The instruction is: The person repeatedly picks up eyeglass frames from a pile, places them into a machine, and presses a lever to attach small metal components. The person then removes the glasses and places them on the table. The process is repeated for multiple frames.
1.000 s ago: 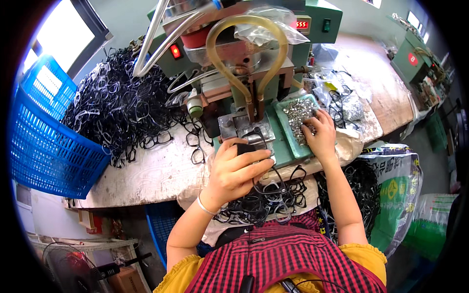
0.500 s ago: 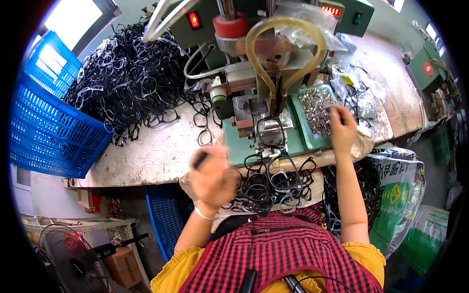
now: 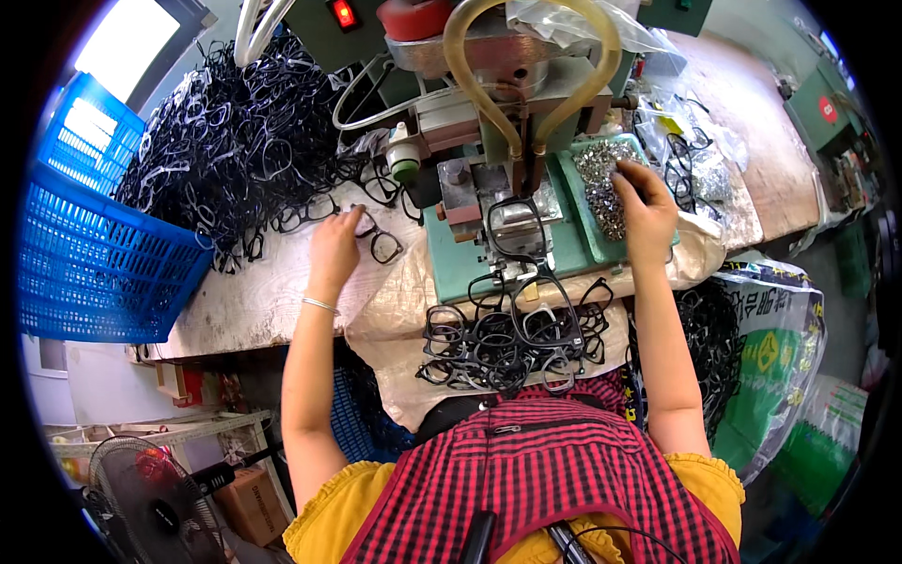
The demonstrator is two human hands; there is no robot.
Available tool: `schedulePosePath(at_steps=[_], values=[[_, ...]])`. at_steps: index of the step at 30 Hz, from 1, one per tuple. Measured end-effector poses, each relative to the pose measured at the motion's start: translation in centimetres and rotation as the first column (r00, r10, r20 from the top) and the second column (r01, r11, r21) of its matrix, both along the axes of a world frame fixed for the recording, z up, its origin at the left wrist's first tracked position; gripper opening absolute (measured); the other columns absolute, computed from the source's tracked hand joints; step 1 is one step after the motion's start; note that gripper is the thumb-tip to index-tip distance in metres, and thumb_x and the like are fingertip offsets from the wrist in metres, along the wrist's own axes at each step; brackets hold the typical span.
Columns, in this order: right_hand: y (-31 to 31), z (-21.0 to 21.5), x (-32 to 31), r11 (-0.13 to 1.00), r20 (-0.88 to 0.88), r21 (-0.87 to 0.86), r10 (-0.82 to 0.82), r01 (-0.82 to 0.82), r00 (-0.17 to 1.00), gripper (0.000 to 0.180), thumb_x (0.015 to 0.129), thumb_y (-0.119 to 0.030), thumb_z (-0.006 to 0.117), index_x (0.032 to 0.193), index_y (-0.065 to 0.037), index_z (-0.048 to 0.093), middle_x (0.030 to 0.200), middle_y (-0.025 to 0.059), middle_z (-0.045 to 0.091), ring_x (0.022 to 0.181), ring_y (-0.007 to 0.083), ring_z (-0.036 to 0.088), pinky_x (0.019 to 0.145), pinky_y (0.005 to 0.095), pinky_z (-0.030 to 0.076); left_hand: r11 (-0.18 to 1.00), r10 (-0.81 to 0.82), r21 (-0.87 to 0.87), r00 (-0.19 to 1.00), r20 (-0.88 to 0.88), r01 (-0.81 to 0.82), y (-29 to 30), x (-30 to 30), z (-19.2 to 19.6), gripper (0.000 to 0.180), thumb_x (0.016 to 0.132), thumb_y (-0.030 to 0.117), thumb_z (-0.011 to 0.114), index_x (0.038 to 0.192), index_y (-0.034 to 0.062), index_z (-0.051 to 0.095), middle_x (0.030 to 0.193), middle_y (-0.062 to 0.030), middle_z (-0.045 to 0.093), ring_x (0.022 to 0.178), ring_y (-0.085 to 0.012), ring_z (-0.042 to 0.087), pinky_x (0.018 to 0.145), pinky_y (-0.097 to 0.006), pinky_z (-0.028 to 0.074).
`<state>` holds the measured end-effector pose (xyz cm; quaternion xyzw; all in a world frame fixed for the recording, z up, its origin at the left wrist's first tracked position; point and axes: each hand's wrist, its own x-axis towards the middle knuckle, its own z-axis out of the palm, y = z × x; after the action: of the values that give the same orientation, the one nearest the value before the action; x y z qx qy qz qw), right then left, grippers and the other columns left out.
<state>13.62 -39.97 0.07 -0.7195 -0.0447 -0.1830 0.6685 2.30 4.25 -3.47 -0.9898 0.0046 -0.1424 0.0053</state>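
My left hand (image 3: 335,246) reaches over the tabletop, fingers closed at the edge of a black eyeglass frame (image 3: 386,247) lying left of the press. Above a green tray (image 3: 602,247) of small shiny metal parts (image 3: 601,183), my right hand (image 3: 649,214) has thumb and forefinger pinched together; what is between them is too small to tell. Another black eyeglass frame (image 3: 515,256) sits at the metal fixture (image 3: 512,209) under the press. Several more eyeglass frames (image 3: 498,343) lie heaped on a cloth at my lap.
A large heap of black eyeglass frames (image 3: 235,150) fills the back left, beside blue plastic baskets (image 3: 113,254). The press (image 3: 489,80), with its bent yellowish tube (image 3: 451,47), rises in the middle. Plastic bags (image 3: 719,164) lie beyond the tray. A fan (image 3: 150,503) stands low at left.
My left hand has moved from in front of my chest forward and left to the eyeglass frame on the table. My right hand stays at the tray. The view has shifted slightly.
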Motion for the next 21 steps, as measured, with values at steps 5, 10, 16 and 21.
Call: schedulePosePath(at_steps=[5, 10, 16, 21], values=[[-4.5, -1.1, -3.1, 0.980, 0.009, -0.152, -0.132, 0.132, 0.991, 0.016, 0.089, -0.004, 0.073, 0.104, -0.001, 0.076, 0.098, 0.0040, 0.074, 0.090, 0.0109, 0.066, 0.084, 0.0255, 0.050, 0.957, -0.133, -0.251, 0.989, 0.060, 0.144, 0.7, -2.1, 2.4, 0.039, 0.075, -0.008, 0.058, 0.111, 0.0060, 0.064, 0.113, -0.0134, 0.066, 0.107, -0.0349, 0.060, 0.090, -0.044, 0.049], [-1.9, 2.8, -5.6, 0.983, 0.054, -0.176, 0.058, -0.048, 0.997, 0.015, 0.084, 0.001, 0.071, 0.099, -0.001, 0.076, 0.097, 0.0065, 0.074, 0.092, 0.0151, 0.068, 0.085, 0.0283, 0.051, 0.912, -0.069, -0.408, 0.996, -0.061, 0.038, -3.7, -3.1, -1.1, 0.032, 0.075, 0.004, 0.070, 0.107, 0.0069, 0.069, 0.141, -0.0195, 0.058, 0.127, -0.0380, 0.053, 0.106, -0.045, 0.042], [5.4, 6.6, -3.3, 0.955, 0.270, -0.153, 0.288, -0.254, 0.919, 0.023, 0.081, -0.001, 0.072, 0.104, 0.000, 0.069, 0.095, 0.0092, 0.072, 0.090, 0.0182, 0.069, 0.083, 0.0304, 0.053, 0.787, 0.091, -0.615, 0.974, 0.205, 0.056, -5.8, -2.4, -1.2, 0.023, 0.088, 0.000, 0.064, 0.111, 0.0026, 0.066, 0.110, -0.0159, 0.068, 0.104, -0.0362, 0.063, 0.091, -0.042, 0.050], [7.3, 5.2, -4.1, 0.957, 0.186, 0.068, 0.267, -0.284, 0.946, 0.039, 0.081, 0.000, 0.072, 0.118, 0.001, 0.061, 0.094, 0.0066, 0.070, 0.089, 0.0132, 0.066, 0.084, 0.0268, 0.051, 0.234, 0.378, -0.933, 0.859, 0.346, 0.273, -8.8, -4.2, -1.2, 0.019, 0.105, 0.008, 0.054, 0.119, -0.0034, 0.059, 0.106, -0.0107, 0.067, 0.093, -0.0166, 0.067, 0.083, -0.029, 0.055]])
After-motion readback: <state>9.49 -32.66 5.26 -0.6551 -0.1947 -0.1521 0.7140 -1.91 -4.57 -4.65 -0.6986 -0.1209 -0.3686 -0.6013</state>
